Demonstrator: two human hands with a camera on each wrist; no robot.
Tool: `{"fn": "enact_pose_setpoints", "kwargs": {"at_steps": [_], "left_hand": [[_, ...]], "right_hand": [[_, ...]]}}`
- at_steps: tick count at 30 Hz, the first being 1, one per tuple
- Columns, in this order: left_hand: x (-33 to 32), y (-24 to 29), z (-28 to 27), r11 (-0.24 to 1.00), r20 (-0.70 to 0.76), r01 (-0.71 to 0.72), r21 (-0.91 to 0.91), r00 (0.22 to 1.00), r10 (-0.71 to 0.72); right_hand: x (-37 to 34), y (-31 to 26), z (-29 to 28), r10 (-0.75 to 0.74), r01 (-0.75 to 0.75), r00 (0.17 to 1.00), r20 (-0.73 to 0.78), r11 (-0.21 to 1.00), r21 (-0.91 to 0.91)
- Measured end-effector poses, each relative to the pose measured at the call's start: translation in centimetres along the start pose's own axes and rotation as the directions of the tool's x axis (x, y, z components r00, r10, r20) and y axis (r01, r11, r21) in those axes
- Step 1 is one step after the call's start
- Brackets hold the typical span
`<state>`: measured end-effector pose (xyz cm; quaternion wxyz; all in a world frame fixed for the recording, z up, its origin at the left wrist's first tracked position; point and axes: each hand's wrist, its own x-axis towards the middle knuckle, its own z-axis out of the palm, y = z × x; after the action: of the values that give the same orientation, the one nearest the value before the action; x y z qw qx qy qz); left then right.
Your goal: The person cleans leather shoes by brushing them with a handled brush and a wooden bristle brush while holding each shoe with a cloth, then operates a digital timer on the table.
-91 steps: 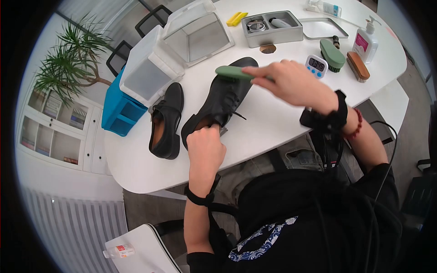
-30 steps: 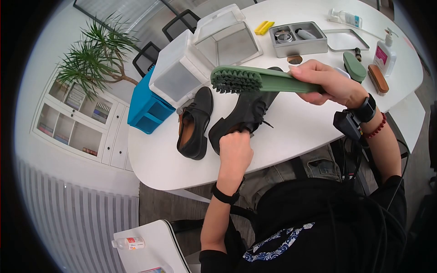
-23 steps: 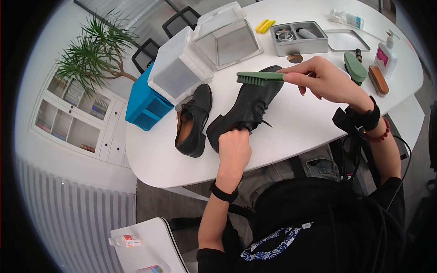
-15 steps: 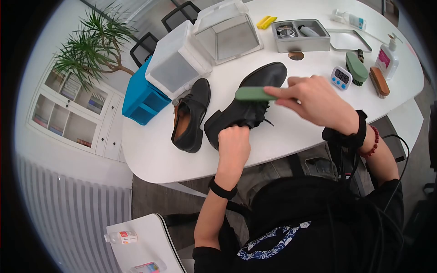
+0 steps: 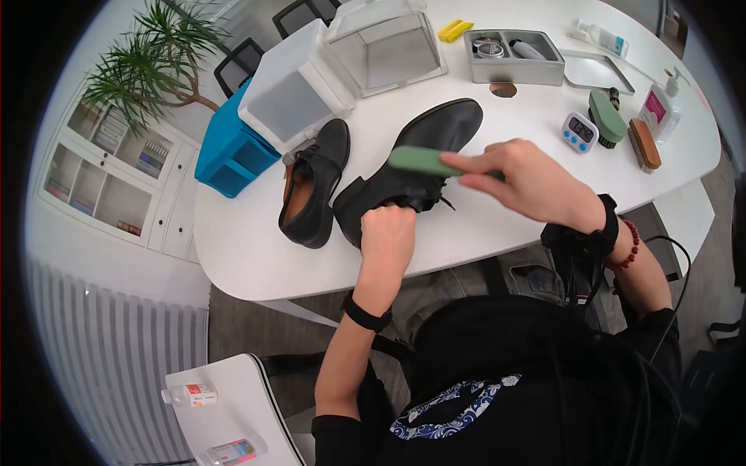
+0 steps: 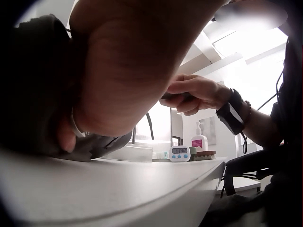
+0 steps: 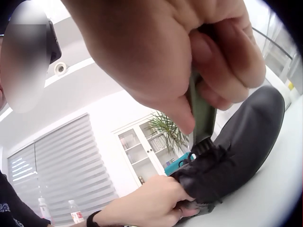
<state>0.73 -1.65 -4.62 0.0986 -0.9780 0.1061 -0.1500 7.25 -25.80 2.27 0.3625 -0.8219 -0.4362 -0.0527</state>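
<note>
- I watch the right hand [image 5: 536, 182] pinch the green brush [image 5: 420, 161], bristles [image 7: 203, 145] down on the black shoe [image 5: 447, 128], a grip apparently chosen for control.
- The left hand [image 5: 388, 241] grips that shoe near the white table's [image 5: 249, 260] near edge, seemingly steadying it.
- The second shoe [image 5: 329, 147] stands just left, likely kept clear of the brush.

There are two hands [image 5: 388, 237] [image 5: 536, 182], two black lace-up shoes [image 5: 447, 128] [image 5: 336, 144], two green brushes [image 5: 420, 161] [image 5: 606, 116] and one brown wooden brush [image 5: 646, 147], plus one digital timer [image 5: 579, 132], one compartmented metal tin [image 5: 517, 72], four labelled bottles [image 5: 657, 109] [image 5: 606, 39] [image 5: 190, 394] [image 5: 233, 450], one teal organizer [image 5: 233, 155], one spiky-leaved plant [image 5: 155, 62] and one red bead bracelet [image 5: 631, 247].
</note>
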Motion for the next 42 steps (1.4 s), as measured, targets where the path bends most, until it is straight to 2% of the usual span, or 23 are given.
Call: {"fn": "enact_pose_setpoints", "kwargs": {"at_steps": [2,4,6,8,10,12,14,15,16,18,19,20,22,24,26,29,31,33,34,35,37,38,42], "left_hand": [[0.1,0.2,0.0,1.0,0.007,0.003,0.013,1.0,-0.003],[-0.1,0.2,0.0,1.0,0.022,0.011,0.028,1.0,-0.012],[0.2,-0.2,-0.4,0.999,-0.077,-0.009,-0.035,0.997,0.006],[0.5,-0.7,-0.8,0.998,-0.092,0.003,-0.058,0.996,-0.009],[0.7,-1.3,-1.0,0.996,-0.109,0.014,-0.089,0.994,-0.024],[0.4,-1.9,-1.1,0.998,-0.007,0.024,-0.057,1.0,-0.025],[0.3,-2.6,-1.0,0.998,-0.012,0.026,-0.058,1.0,-0.027],[0.2,-2.8,-0.8,0.998,-0.022,0.027,-0.056,0.999,-0.028],[0.1,-2.8,-0.4,0.998,-0.016,0.034,-0.06,0.999,-0.035],[0.1,-2.5,0.5,0.991,-0.164,-0.01,-0.13,0.986,-0.011],[0.3,-2.0,0.0,1.0,-0.119,-0.018,-0.01,0.993,0.017],[0.5,-1.8,0.1,1.0,-0.122,-0.01,-0.013,0.992,0.009],[0.8,-1.7,0.2,1.0,-0.167,-0.021,-0.023,0.986,0.016],[0.9,-1.8,0.4,1.0,-0.167,-0.015,-0.017,0.986,0.012],[0.8,-2.0,0.5,1.0,-0.154,-0.02,-0.01,0.988,0.018],[0.5,-2.1,0.9,0.998,-0.099,0.022,-0.06,0.995,-0.028],[0.4,-2.1,1.6,0.987,-0.273,0.079,-0.143,0.955,-0.116],[0.5,-2.1,1.6,0.988,-0.241,0.089,-0.125,0.963,-0.117],[0.4,-2.1,1.6,0.989,-0.206,0.1,-0.105,0.971,-0.12],[0.4,-2.0,1.5,0.989,-0.203,0.098,-0.107,0.972,-0.118],[0.6,-2.0,1.0,0.999,-0.192,-0.037,0.018,0.981,0.04],[0.7,-2.0,1.0,0.999,-0.197,-0.032,0.017,0.98,0.034],[0.9,-1.9,1.0,0.999,-0.132,0.009,-0.044,0.991,-0.015]], "right_hand": [[0.0,-0.8,0.1,0.005,-0.006,1.0,0.028,1.0,0.027],[-0.1,-1.0,0.3,-0.002,0.0,1.0,-0.017,0.991,-0.137],[0.2,0.3,0.0,0.075,-0.098,0.993,-0.095,0.959,-0.267],[0.5,1.2,-0.3,0.106,-0.173,0.973,-0.205,0.924,-0.341],[0.5,1.1,0.4,0.018,-0.059,0.981,-0.191,0.975,-0.214],[-0.1,-0.5,0.6,0.042,-0.063,0.99,-0.131,0.985,-0.159],[-0.2,-2.4,0.4,0.066,-0.066,0.997,0.037,0.998,0.009],[-0.4,-2.5,1.0,0.009,-0.011,0.999,0.036,0.998,0.059],[-0.4,-2.4,1.3,0.008,-0.011,0.999,0.045,0.998,0.062],[-0.2,-2.2,1.6,-0.005,0.0,0.999,-0.046,0.994,-0.11],[0.0,-1.3,1.4,0.048,-0.058,0.997,-0.06,0.983,-0.173],[0.3,0.1,1.4,0.036,-0.069,0.988,-0.15,0.973,-0.221],[0.8,1.1,0.5,0.153,-0.206,0.967,-0.202,0.939,-0.276],[0.7,0.8,0.8,0.137,-0.184,0.974,-0.183,0.944,-0.275],[0.0,-1.0,2.0,0.053,-0.083,0.984,-0.168,0.982,-0.171],[0.1,-2.2,2.0,0.073,-0.079,0.994,-0.076,0.994,-0.07],[0.1,-2.3,2.3,0.079,-0.08,0.996,-0.033,0.997,-0.018],[-0.2,-2.3,2.8,0.061,-0.062,0.998,0.011,0.997,0.044],[-0.1,-2.0,2.7,0.065,-0.066,0.998,0.01,0.997,0.044],[0.1,-1.3,2.4,0.062,-0.063,0.998,-0.024,0.997,-0.047],[0.8,0.6,1.9,0.084,-0.113,0.988,-0.131,0.967,-0.23],[0.9,1.0,1.4,0.162,-0.199,0.972,-0.168,0.95,-0.24],[0.4,0.4,2.8,0.086,-0.107,0.985,-0.151,0.985,-0.134]]}}
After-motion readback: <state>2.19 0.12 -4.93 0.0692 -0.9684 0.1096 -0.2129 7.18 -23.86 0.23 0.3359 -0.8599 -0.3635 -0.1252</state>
